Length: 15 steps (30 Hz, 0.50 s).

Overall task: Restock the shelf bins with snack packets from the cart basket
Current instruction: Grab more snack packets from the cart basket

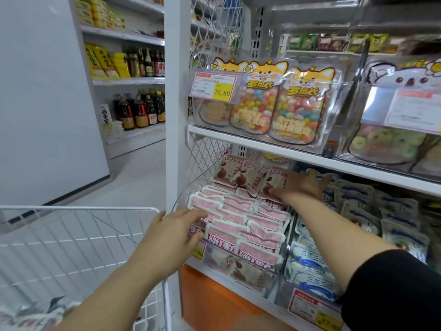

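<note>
Head view: a clear bin (216, 258) on the lower shelf is packed with pink snack packets (238, 218), standing in tight rows from its front wall to the back. There, 3 red-fruit packets (241, 175) lie tilted on top of the rows.

The right hand (301, 185) is at the bin's back right corner. Its fingers are spread and straight, pressing flat on 1 of the tilted packets, and nothing is gripped. Directly above the bin, the white shelf board (262, 142) leaves only a low gap over that hand.

The left hand (171, 237) is at the bin's front left corner. Its fingers are extended and loosely together, the tips at the outermost packets, and it holds nothing.

Left of the bin, a wire mesh side panel (205, 158) and a white upright post (176, 96) close that side. Further left, the cart basket (78, 208) has its top rim almost against the post, with loose packets (35, 316) at its bottom. Beyond it lies open aisle floor (136, 177).

Right of the bin, touching its wall, is a bin of blue-and-white packets (307, 259).
</note>
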Motion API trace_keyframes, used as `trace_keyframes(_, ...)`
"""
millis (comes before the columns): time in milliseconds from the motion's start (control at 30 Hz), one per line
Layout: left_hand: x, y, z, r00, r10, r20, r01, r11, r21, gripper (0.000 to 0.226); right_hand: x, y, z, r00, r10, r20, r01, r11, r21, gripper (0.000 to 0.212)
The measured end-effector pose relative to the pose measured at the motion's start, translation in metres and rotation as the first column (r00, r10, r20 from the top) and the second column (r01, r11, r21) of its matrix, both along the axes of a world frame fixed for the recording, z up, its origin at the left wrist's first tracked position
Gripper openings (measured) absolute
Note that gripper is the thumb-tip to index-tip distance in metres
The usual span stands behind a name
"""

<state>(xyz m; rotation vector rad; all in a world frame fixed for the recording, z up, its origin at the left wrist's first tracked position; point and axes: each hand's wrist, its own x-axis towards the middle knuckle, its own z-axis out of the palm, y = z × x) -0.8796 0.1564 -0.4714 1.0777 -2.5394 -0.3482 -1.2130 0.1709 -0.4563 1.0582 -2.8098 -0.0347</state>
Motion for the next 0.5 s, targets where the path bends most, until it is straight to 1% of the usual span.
trace_keyframes(100, -0.001, 0.001, 0.000, 1.000, 0.010, 0.015, -0.010, 1.000, -0.005, 0.042, 0.010, 0.001, 0.003, 0.993, -0.003, -0.115, 0.004, 1.000, 0.013, 0.085)
trace_keyframes(133, -0.001, 0.002, 0.001, 1.000, 0.012, 0.018, -0.012, 1.000, -0.003, 0.042, 0.013, 0.002, 0.002, 0.985, 0.034, -0.171, -0.032, 0.999, 0.013, 0.080)
trace_keyframes(167, -0.001, 0.002, 0.002, 1.000, 0.013, 0.022, -0.013, 1.000, -0.002, 0.043, 0.016, 0.002, -0.001, 0.970, 0.107, -0.217, -0.107, 0.994, 0.009, 0.073)
trace_keyframes(200, -0.002, 0.003, 0.002, 1.000, 0.012, 0.026, -0.012, 1.000, -0.002, 0.042, 0.021, 0.001, -0.003, 0.955, 0.204, -0.217, -0.209, 0.978, 0.004, 0.067)
trace_keyframes(233, -0.002, 0.003, 0.002, 0.999, 0.011, 0.032, -0.011, 1.000, -0.001, 0.042, 0.027, -0.001, -0.006, 0.937, 0.311, -0.162, -0.317, 0.948, -0.012, 0.064)
trace_keyframes(267, -0.003, 0.003, 0.003, 0.999, 0.010, 0.037, -0.010, 1.000, 0.000, 0.042, 0.036, -0.004, -0.009, 0.912, 0.406, -0.066, -0.409, 0.911, -0.049, 0.062)
trace_keyframes(300, -0.003, 0.003, 0.003, 0.999, 0.011, 0.042, -0.011, 1.000, 0.000, 0.042, 0.046, -0.008, -0.011, 0.881, 0.470, 0.054, -0.467, 0.882, -0.064, 0.062)
trace_keyframes(333, -0.003, 0.003, 0.003, 0.999, 0.013, 0.045, -0.013, 1.000, -0.001, 0.042, 0.056, -0.012, -0.013, 0.850, 0.498, 0.173, -0.501, 0.865, -0.028, 0.062)
trace_keyframes(367, -0.002, 0.003, 0.002, 0.999, 0.015, 0.045, -0.015, 1.000, -0.002, 0.042, 0.063, -0.017, -0.013, 0.827, 0.496, 0.265, -0.520, 0.853, 0.027, 0.060)
trace_keyframes(400, -0.002, 0.004, 0.002, 0.999, 0.016, 0.044, -0.016, 1.000, -0.002, 0.042, 0.067, -0.022, -0.014, 0.817, 0.478, 0.323, -0.526, 0.847, 0.076, 0.058)
trace_keyframes(433, -0.001, 0.003, 0.002, 0.999, 0.018, 0.042, -0.017, 1.000, -0.001, 0.041, 0.069, -0.025, -0.013, 0.819, 0.455, 0.349, -0.518, 0.849, 0.108, 0.057)
trace_keyframes(500, 0.000, 0.003, 0.002, 0.999, 0.018, 0.039, -0.018, 1.000, 0.000, 0.040, 0.065, -0.027, -0.012, 0.839, 0.412, 0.355, -0.484, 0.863, 0.144, 0.057)
